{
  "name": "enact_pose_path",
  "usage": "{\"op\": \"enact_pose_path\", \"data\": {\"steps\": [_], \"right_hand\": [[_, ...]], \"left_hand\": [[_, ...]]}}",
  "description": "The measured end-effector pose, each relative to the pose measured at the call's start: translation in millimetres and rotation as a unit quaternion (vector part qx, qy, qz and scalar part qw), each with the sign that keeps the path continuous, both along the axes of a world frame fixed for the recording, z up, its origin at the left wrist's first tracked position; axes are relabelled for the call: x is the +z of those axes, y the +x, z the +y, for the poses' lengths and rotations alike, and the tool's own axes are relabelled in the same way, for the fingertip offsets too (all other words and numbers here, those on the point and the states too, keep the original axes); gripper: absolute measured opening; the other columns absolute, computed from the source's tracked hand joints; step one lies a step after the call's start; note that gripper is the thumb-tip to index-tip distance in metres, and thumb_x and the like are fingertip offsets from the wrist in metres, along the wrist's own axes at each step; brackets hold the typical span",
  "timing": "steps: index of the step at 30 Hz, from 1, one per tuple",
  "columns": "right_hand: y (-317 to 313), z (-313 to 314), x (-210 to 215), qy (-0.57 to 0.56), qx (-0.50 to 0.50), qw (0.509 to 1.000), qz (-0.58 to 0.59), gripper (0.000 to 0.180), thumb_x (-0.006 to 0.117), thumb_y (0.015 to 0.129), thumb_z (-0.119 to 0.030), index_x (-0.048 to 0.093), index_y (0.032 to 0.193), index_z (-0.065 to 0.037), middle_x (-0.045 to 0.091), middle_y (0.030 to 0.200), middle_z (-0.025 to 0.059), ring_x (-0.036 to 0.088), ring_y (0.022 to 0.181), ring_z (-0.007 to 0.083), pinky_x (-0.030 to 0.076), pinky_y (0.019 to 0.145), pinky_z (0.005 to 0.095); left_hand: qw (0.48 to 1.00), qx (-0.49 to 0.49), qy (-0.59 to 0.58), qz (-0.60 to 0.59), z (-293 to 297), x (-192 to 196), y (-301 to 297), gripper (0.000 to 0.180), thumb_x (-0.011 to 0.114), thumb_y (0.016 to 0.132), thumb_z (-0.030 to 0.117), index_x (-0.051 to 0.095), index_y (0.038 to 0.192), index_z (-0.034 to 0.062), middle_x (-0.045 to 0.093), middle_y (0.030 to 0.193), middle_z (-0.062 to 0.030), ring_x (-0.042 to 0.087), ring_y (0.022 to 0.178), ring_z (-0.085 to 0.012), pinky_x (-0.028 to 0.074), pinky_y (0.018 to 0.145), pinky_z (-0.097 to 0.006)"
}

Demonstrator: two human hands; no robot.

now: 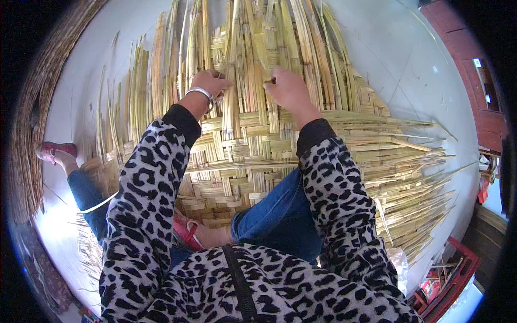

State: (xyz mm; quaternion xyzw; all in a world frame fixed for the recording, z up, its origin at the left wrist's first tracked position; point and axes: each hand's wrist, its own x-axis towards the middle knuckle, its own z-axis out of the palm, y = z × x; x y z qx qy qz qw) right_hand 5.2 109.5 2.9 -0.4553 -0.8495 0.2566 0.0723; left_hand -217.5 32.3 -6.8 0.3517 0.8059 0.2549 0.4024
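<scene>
A large mat of split yellow-green reed strips [264, 156] lies on the floor, with woven squares in its middle and loose strip ends fanning out on several sides. My left hand [209, 87], with a silver bangle [200, 92] at the wrist, is closed at the lengthwise strips [230, 105] left of centre, fingertips pinched on one. Level with it, my right hand [288, 91] is curled closed, thumb and forefinger at the edge of another upright strip [264, 59]. What lies inside its fingers is partly hidden. Between the hands several strips run away from me.
My legs in blue jeans [280, 215] and red shoes [186, 231] rest on and beside the mat. A bundle of long brown stalks [46, 102] lies along the left. Dark red wooden furniture [466, 70] stands at the right, and a red frame [458, 280] is at the lower right.
</scene>
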Motion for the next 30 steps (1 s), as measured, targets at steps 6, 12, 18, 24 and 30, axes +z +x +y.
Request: {"op": "enact_pose_path", "data": {"steps": [6, 12, 18, 24, 30], "right_hand": [[-3, -9, 5, 0.006, -0.037, 0.997, -0.069, 0.031, 0.066, 0.083, -0.026, 0.057, 0.101, -0.002, 0.064, 0.091, 0.0220, 0.062, 0.091, 0.0390, 0.050, 0.077, 0.0496], [-8, -17, 7, 0.095, -0.059, 0.993, -0.044, 0.024, 0.061, 0.085, -0.022, 0.058, 0.101, -0.005, 0.064, 0.094, 0.0219, 0.063, 0.088, 0.0398, 0.050, 0.077, 0.0497], [-10, -14, 0, 0.079, 0.021, 0.997, 0.019, 0.023, 0.055, 0.087, -0.021, 0.064, 0.099, -0.004, 0.066, 0.092, 0.0207, 0.063, 0.086, 0.0389, 0.051, 0.078, 0.0483], [-19, 4, -10, -0.069, -0.027, 0.993, 0.096, 0.030, 0.058, 0.079, -0.023, 0.068, 0.096, 0.000, 0.068, 0.097, 0.0215, 0.065, 0.092, 0.0383, 0.052, 0.081, 0.0449], [-26, 6, 4, -0.146, -0.052, 0.978, 0.140, 0.042, 0.066, 0.077, -0.029, 0.063, 0.097, 0.008, 0.067, 0.089, 0.0205, 0.067, 0.076, 0.0263, 0.052, 0.070, 0.0347]], "left_hand": [[0.963, -0.063, 0.032, 0.258, -12, 13, 18, 0.039, 0.071, 0.075, 0.035, 0.067, 0.094, 0.0016, 0.069, 0.092, -0.0215, 0.066, 0.091, -0.0370, 0.051, 0.084, -0.043], [0.956, -0.042, 0.047, 0.285, -24, 13, 30, 0.037, 0.065, 0.081, 0.026, 0.058, 0.107, 0.0011, 0.066, 0.101, -0.0231, 0.064, 0.095, -0.0408, 0.051, 0.084, -0.048], [0.955, -0.042, 0.060, 0.287, -24, 5, 23, 0.042, 0.067, 0.079, 0.027, 0.056, 0.108, -0.0018, 0.066, 0.093, -0.0269, 0.064, 0.091, -0.0432, 0.052, 0.080, -0.049], [0.942, -0.024, 0.092, 0.321, -29, 9, 40, 0.044, 0.059, 0.084, 0.022, 0.047, 0.123, 0.0062, 0.066, 0.101, -0.0236, 0.063, 0.093, -0.0437, 0.051, 0.083, -0.051], [0.945, -0.117, 0.049, 0.301, -8, 20, 34, 0.029, 0.053, 0.087, 0.022, 0.064, 0.108, 0.0063, 0.067, 0.101, -0.0216, 0.064, 0.094, -0.0405, 0.051, 0.084, -0.047]]}}
